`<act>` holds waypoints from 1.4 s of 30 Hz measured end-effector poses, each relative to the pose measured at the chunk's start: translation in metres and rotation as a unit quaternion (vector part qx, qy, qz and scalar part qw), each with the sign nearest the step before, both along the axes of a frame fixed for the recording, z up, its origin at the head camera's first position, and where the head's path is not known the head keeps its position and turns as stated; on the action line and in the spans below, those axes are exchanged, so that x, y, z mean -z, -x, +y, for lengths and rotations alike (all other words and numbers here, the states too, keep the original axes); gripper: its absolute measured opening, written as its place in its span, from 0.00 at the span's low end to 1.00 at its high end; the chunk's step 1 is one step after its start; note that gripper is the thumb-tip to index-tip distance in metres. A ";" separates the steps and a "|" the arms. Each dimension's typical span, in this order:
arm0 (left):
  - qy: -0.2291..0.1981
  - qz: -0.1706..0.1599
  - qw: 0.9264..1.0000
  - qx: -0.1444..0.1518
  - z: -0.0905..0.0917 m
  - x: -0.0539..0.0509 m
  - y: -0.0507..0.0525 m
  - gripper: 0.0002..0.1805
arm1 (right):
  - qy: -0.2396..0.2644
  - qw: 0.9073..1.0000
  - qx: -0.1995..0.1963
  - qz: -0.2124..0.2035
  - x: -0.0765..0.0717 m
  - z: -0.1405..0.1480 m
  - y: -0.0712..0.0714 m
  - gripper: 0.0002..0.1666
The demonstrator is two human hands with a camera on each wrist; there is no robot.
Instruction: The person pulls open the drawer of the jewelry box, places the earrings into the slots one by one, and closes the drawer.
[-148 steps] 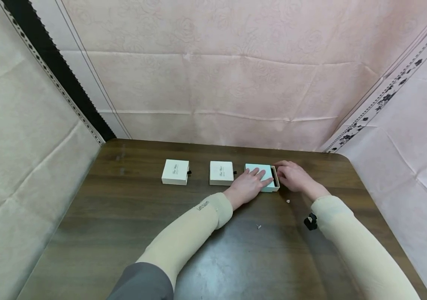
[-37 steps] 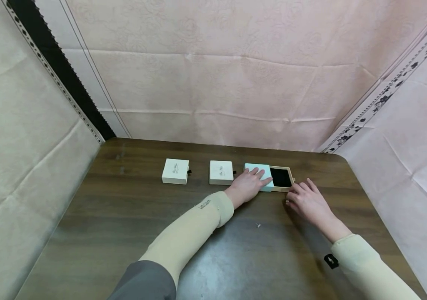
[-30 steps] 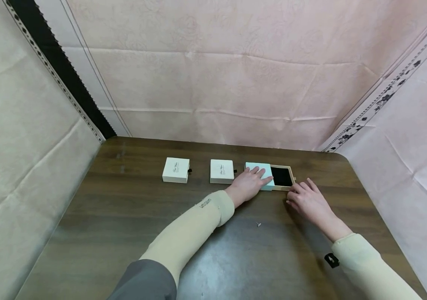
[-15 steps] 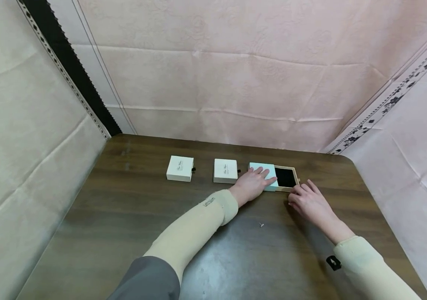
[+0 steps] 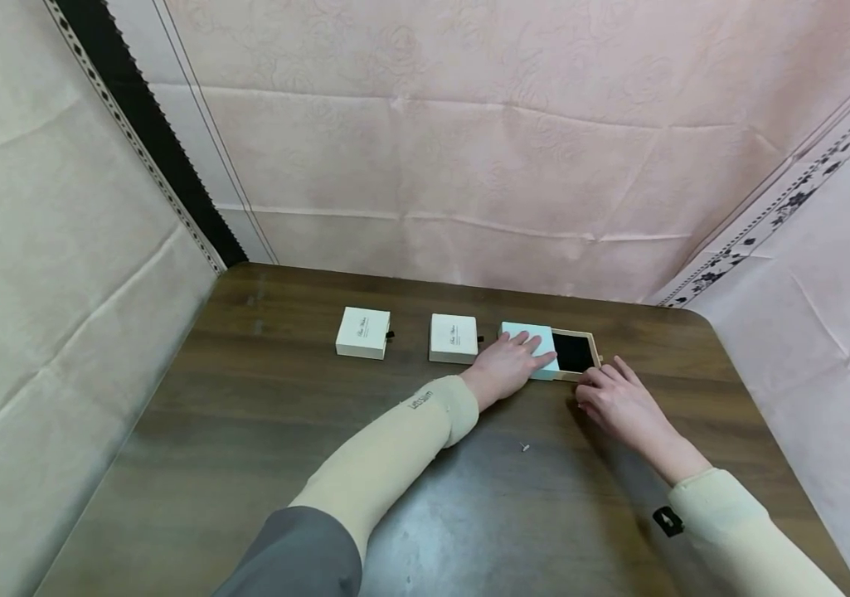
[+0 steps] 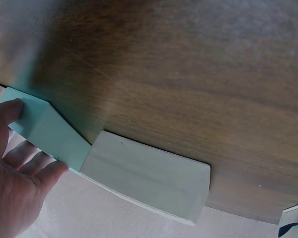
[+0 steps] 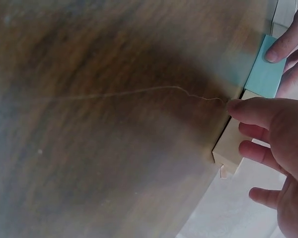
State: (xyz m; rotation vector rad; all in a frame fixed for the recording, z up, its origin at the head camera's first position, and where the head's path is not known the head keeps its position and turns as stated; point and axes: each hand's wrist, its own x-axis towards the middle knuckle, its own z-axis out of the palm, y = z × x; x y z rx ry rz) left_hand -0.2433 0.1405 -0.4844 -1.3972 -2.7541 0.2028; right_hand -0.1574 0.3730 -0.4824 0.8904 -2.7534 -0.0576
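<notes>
My left hand (image 5: 501, 369) lies over the light-blue sleeve (image 5: 544, 371) of a small slide-out box. Its fingers are spread on top, and its thumb rests on the near side in the right wrist view. A cream drawer (image 5: 595, 350) with a black lining (image 5: 570, 352) projects to the right. My right hand (image 5: 622, 412) is at the drawer's near right corner, its fingertips low by the table. Whether they pinch anything is hidden. In the right wrist view its thumb (image 7: 253, 111) overlaps the drawer's side. A tiny stud-like piece (image 5: 525, 447) lies nearer on the table.
Two white boxes with black pull tabs, one at the far left (image 5: 363, 332) and one in the middle (image 5: 454, 337), stand in a row with the light-blue one. The brown table (image 5: 283, 414) ends at cloth-covered walls behind and at the sides.
Since the oldest frame the drawer has slid out to the right, and my right hand has moved rightward and nearer. A tiny piece seen there is now hidden. Recently only the view has shifted slightly.
</notes>
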 end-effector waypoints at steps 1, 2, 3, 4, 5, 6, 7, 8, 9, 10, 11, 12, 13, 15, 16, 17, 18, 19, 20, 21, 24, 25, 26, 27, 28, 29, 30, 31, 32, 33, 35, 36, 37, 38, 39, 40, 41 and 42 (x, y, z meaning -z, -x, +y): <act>0.000 0.001 1.000 0.000 0.000 0.000 0.000 0.31 | -0.001 1.000 0.002 -0.002 -0.001 0.000 0.000 0.11; 0.000 0.002 1.000 0.000 0.000 0.000 0.000 0.31 | -0.003 1.000 0.004 -0.003 -0.001 -0.001 0.000 0.11; 0.000 0.003 1.000 0.001 0.000 0.000 0.000 0.30 | -0.005 1.000 0.006 -0.005 -0.002 -0.001 0.000 0.11; 0.000 0.005 1.000 0.001 0.000 0.000 0.000 0.30 | -0.008 1.000 0.007 -0.008 -0.003 -0.002 0.001 0.11; 0.001 0.007 1.000 0.001 0.000 0.000 0.000 0.30 | -0.010 1.000 0.009 -0.012 -0.004 -0.003 0.001 0.12; 0.000 0.008 1.000 0.002 0.000 0.000 0.000 0.30 | -0.014 1.000 0.011 -0.015 -0.004 -0.003 0.001 0.12; -0.001 0.009 1.000 0.002 0.000 0.000 0.000 0.30 | -0.017 1.000 0.012 -0.019 -0.005 -0.004 0.001 0.12; -0.001 0.010 1.000 0.003 0.000 0.000 0.000 0.30 | -0.021 0.999 0.013 -0.023 -0.005 -0.004 0.001 0.12; -0.001 0.010 1.000 0.004 0.000 0.000 0.000 0.30 | -0.023 0.999 0.014 -0.026 -0.006 -0.005 0.001 0.12; -0.001 0.011 1.000 0.004 0.000 0.000 0.000 0.30 | -0.024 0.999 0.015 -0.029 -0.006 -0.005 0.000 0.12; -0.001 0.011 1.000 0.005 0.000 0.000 0.000 0.30 | -0.025 0.999 0.016 -0.031 -0.007 -0.005 0.000 0.12; 0.000 0.012 1.000 0.005 -0.001 0.000 0.000 0.30 | -0.024 0.999 0.016 -0.034 -0.007 -0.006 0.000 0.12; 0.001 0.011 1.000 0.005 0.000 0.000 0.000 0.30 | -0.022 0.999 0.018 -0.037 -0.007 -0.006 -0.001 0.12; 0.003 0.010 1.000 0.004 0.000 -0.001 0.000 0.30 | -0.016 0.999 0.021 -0.042 -0.008 -0.005 -0.003 0.13; 0.003 0.009 1.000 0.003 0.000 -0.001 0.000 0.30 | -0.013 0.999 0.023 -0.043 -0.008 -0.005 -0.004 0.13; 0.004 0.008 1.000 0.003 0.000 -0.001 0.000 0.30 | -0.010 0.999 0.024 -0.045 -0.008 -0.005 -0.005 0.13; 0.004 0.007 1.000 0.002 0.000 -0.001 0.000 0.30 | -0.007 0.999 0.025 -0.045 -0.007 -0.004 -0.006 0.13; 0.004 0.006 1.000 0.001 0.000 -0.001 0.000 0.30 | -0.005 0.999 0.026 -0.045 -0.007 -0.004 -0.007 0.13; 0.004 0.006 1.000 0.001 0.000 -0.001 0.000 0.30 | -0.005 0.999 0.026 -0.043 -0.006 -0.003 -0.007 0.14; 0.004 0.006 1.000 0.001 0.000 -0.001 0.001 0.30 | -0.004 0.999 0.025 -0.041 -0.006 -0.003 -0.008 0.14; 0.004 0.002 1.000 0.000 0.000 0.000 0.001 0.30 | -0.008 0.999 0.020 -0.032 -0.003 -0.002 -0.009 0.13; 0.004 0.001 1.000 0.000 0.000 0.000 0.001 0.30 | -0.010 0.999 0.019 -0.028 -0.002 -0.002 -0.009 0.13; 0.004 -0.001 1.000 -0.001 0.000 0.000 0.001 0.30 | -0.011 0.999 0.017 -0.026 -0.001 -0.002 -0.009 0.12; 0.005 -0.002 1.000 -0.002 0.000 0.000 0.002 0.30 | -0.011 1.000 0.016 -0.023 0.000 -0.001 -0.010 0.11; 0.006 -0.004 1.000 -0.002 0.000 0.000 0.001 0.31 | -0.010 1.000 0.015 -0.021 0.000 -0.001 -0.010 0.11; 0.006 -0.005 1.000 -0.003 0.000 0.000 0.001 0.31 | -0.007 1.000 0.015 -0.020 0.001 -0.001 -0.010 0.11; 0.007 -0.006 1.000 -0.004 -0.001 0.000 0.001 0.31 | -0.003 1.000 0.014 -0.020 0.002 0.000 -0.010 0.12; 0.008 -0.007 1.000 -0.004 -0.001 0.000 0.001 0.31 | 0.002 1.000 0.013 -0.019 0.002 0.000 -0.011 0.12; 0.009 -0.007 1.000 -0.004 -0.001 -0.001 0.001 0.31 | 0.008 1.000 0.012 -0.018 0.003 0.000 -0.011 0.13; 0.009 -0.008 1.000 -0.003 -0.001 -0.001 0.000 0.31 | 0.013 1.000 0.011 -0.017 0.003 0.000 -0.011 0.13; 0.009 -0.008 1.000 -0.004 -0.001 -0.002 0.000 0.31 | 0.022 1.000 0.006 -0.015 0.003 0.001 -0.012 0.14; 0.009 -0.007 1.000 -0.004 0.000 -0.002 0.000 0.31 | 0.025 1.000 0.003 -0.014 0.003 0.001 -0.012 0.15; 0.009 -0.006 1.000 -0.004 0.000 -0.002 0.000 0.30 | 0.029 1.000 0.001 -0.012 0.004 0.001 -0.012 0.15; 0.009 -0.006 1.000 -0.005 0.000 -0.003 0.000 0.30 | 0.031 0.999 0.000 -0.012 0.004 0.001 -0.013 0.15; 0.009 -0.005 1.000 -0.005 0.000 -0.003 0.000 0.30 | 0.032 0.999 -0.001 -0.012 0.003 0.001 -0.013 0.15; 0.009 -0.005 1.000 -0.006 0.000 -0.003 0.000 0.30 | 0.033 0.999 -0.001 -0.013 0.003 0.001 -0.013 0.15; 0.009 -0.006 1.000 -0.007 0.001 -0.002 0.000 0.30 | 0.034 0.999 0.000 -0.014 0.003 0.001 -0.013 0.15; 0.010 -0.005 1.000 -0.006 0.001 -0.002 0.000 0.30 | 0.034 0.999 0.000 -0.014 0.003 0.001 -0.013 0.15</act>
